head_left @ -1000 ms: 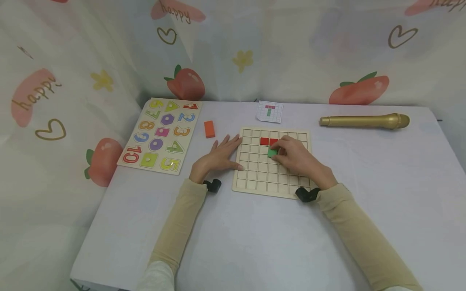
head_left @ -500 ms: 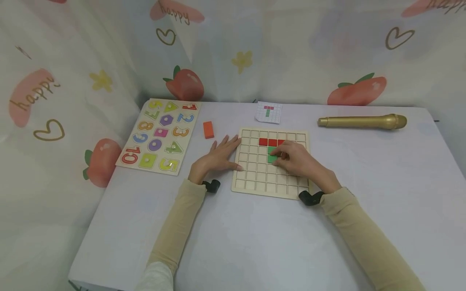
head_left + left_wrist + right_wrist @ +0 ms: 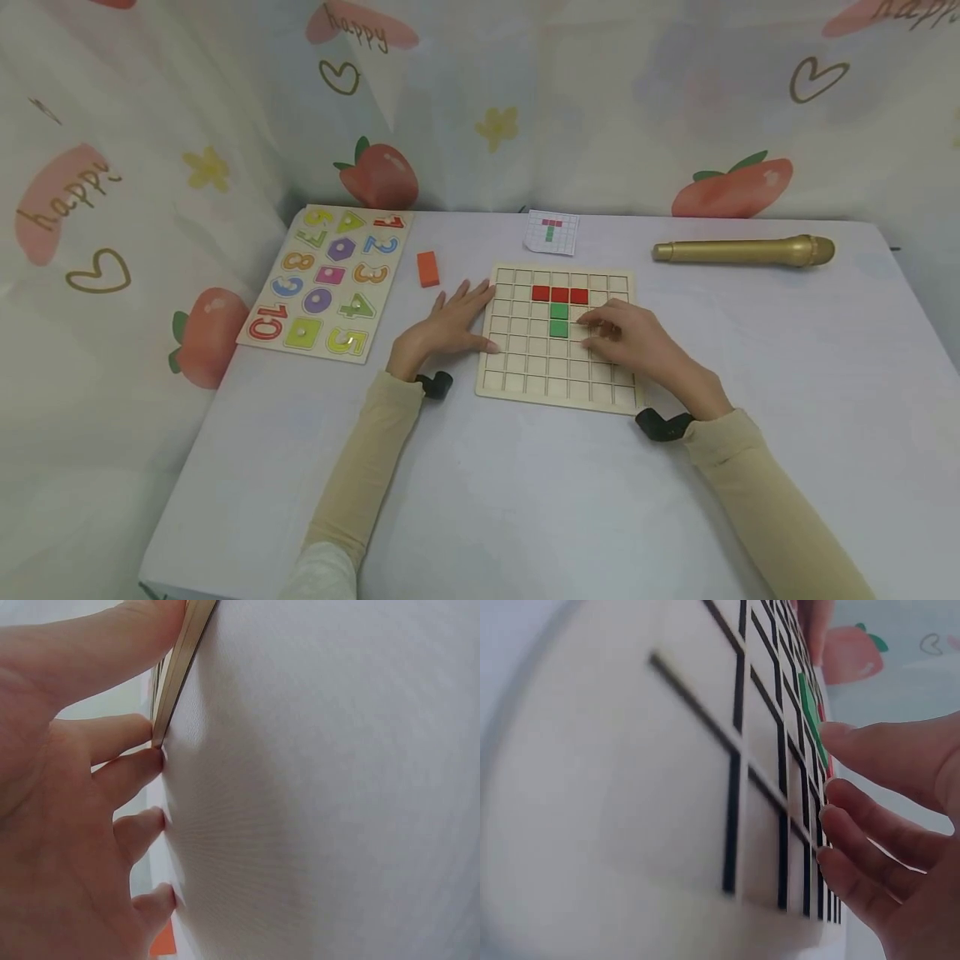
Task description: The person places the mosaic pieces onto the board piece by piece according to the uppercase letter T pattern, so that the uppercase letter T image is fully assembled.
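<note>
A pale wooden grid board point(image 3: 517, 385) lies flat on the white table. Three red tiles point(image 3: 559, 295) form a row in its upper cells, and two green tiles point(image 3: 558, 328) run down beneath the middle one. My left hand point(image 3: 446, 327) is spread beside the board, its thumb and some fingertips touching the left edge, as the left wrist view also shows. Just right of the green tiles, my right hand point(image 3: 630, 333) hovers over the board with loosely bent fingers and nothing visible between them. Green also shows beyond the right thumb point(image 3: 885, 754) in the right wrist view.
Behind the board lies a paper card point(image 3: 537, 242) printed with a red and green T. An orange block point(image 3: 427, 269) sits left of it, near a number-and-shape puzzle board point(image 3: 352, 267). A gold microphone point(image 3: 742, 252) lies at back right. Patterned curtains border the table.
My right hand pinched the upper green tile, then was at the lower one, and has now drawn off to the right, uncovering the tiles. The left hand stays at the board's edge.
</note>
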Demonstrator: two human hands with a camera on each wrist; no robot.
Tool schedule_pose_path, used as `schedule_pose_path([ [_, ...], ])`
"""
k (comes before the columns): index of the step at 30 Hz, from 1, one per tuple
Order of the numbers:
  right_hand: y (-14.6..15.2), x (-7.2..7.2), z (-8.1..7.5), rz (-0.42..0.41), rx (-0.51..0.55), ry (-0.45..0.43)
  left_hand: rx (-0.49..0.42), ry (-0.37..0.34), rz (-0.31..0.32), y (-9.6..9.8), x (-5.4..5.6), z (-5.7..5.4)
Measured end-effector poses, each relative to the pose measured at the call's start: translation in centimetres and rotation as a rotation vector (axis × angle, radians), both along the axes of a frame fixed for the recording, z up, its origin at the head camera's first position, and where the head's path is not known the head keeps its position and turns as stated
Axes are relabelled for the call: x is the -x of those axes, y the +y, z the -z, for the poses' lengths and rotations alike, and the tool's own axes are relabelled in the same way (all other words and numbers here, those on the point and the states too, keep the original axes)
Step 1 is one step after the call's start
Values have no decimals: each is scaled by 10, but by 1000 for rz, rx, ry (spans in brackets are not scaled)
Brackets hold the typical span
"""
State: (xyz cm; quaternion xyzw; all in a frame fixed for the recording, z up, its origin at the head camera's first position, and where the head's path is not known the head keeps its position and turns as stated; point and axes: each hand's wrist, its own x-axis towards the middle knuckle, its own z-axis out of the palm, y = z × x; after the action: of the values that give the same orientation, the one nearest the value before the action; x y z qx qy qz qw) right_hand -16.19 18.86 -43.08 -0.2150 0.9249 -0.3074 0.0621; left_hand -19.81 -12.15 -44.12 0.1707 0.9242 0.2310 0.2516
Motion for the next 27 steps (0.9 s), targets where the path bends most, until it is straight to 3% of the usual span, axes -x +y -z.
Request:
schedule_pose_path([
  [9,25,-19,-2,37,6,100,12,1,-2,0,-1,-1],
  [19,47,-33,0,84,-18,133,3,-4,-2,1,-2,-1],
  [23,57,-36,-1,91,-41,114,3,5,0,1,-2,-2],
  [27,66,-36,0,120,-92,32,1,10,2,1,-3,-3],
])
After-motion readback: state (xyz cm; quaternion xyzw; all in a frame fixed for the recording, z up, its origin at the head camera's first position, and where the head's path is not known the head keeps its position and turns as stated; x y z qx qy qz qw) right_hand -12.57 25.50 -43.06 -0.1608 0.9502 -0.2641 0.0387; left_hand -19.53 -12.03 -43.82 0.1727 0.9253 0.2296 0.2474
